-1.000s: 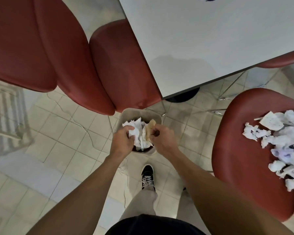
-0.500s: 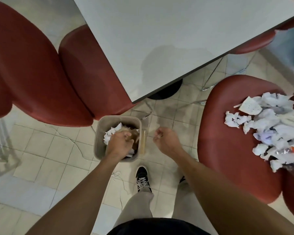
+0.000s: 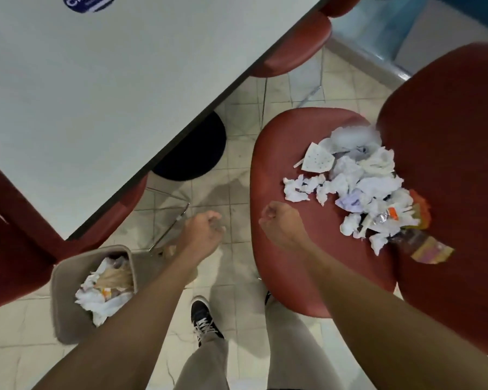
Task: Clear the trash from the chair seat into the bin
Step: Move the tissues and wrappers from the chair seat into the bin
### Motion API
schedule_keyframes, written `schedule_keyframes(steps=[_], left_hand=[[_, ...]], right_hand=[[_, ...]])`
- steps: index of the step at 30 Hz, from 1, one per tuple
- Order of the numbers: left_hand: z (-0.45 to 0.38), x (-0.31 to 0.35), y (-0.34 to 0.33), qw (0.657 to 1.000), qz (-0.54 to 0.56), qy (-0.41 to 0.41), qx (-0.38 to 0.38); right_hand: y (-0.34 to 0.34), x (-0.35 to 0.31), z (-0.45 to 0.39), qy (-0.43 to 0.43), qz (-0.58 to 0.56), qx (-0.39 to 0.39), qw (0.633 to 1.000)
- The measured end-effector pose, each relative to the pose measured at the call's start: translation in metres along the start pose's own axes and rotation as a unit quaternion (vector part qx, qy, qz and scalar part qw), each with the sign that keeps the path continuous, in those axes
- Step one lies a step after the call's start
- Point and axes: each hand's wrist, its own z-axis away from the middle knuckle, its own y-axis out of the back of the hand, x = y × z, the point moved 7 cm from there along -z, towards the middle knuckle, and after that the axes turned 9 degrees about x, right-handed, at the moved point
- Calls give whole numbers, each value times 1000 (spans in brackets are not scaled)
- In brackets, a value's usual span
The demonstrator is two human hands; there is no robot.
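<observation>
A pile of crumpled white paper and wrappers lies on the red chair seat at the right, reaching back to the chair's backrest. A brownish bottle-like piece sticks out at the pile's near edge. The beige bin stands on the floor at the lower left, with crumpled paper inside. My left hand hangs over the floor between bin and chair, fingers loosely curled, holding nothing. My right hand is above the seat's left part, curled into a fist with nothing in it, a short way left of the pile.
A white table fills the upper left, its black round base on the tiled floor. Other red chairs stand around the table. My dark shoe is on the floor between the bin and the chair.
Both hands left the bin and moved right toward the chair; the paper they held now lies in the bin. My view has swung right, bringing the chair seat to the middle.
</observation>
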Motion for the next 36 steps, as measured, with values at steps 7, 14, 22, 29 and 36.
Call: schedule_keyframes(steps=[7,14,22,29,36], left_hand=[[-50,111,-88,994,-47,-88,-47],[-90,163,-172,977,-131,-159,-63],[-115,153,-239,956,-235,-167,-59],[-114,144,-235,974,-150,-167,-31],[-86,140,-203,983,-104,-147,-20]], right_hand=[[68,92,-71,-49,-15,50,997],[87,165,-136,-65,-5,98,993],[63,197,-180,-52,86,108,989],[54,199,-187,-35,105,109,988],[65,182,-154,-44,78,106,990]])
